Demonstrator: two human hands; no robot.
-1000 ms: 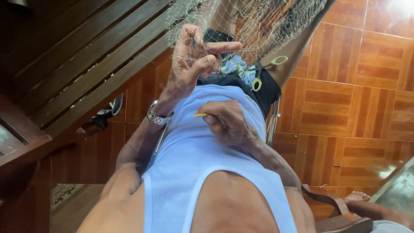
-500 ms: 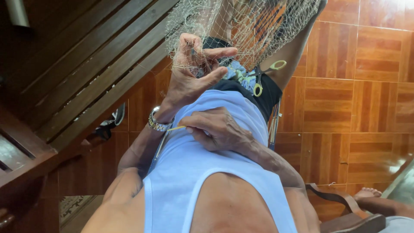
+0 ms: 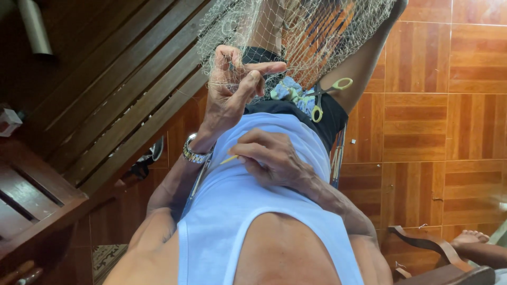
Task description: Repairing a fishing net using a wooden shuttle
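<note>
A pale fishing net hangs over my knees. My left hand, with a metal wristwatch on its wrist, is raised and pinches the net's mesh and thread between thumb and fingers. Lower down, my right hand rests against my light blue vest and grips a thin yellow netting needle, whose tip points left. Yellow-handled scissors lie on my lap beside some light blue and green cloth.
A dark wooden slatted bench runs along the left. Brown patterned floor tiles lie to the right. Another person's bare foot and a brown strap show at the bottom right.
My right hand has drawn the yellow needle back and down toward my belly. The left hand keeps its pinch on the net, with the fingers shifted slightly.
</note>
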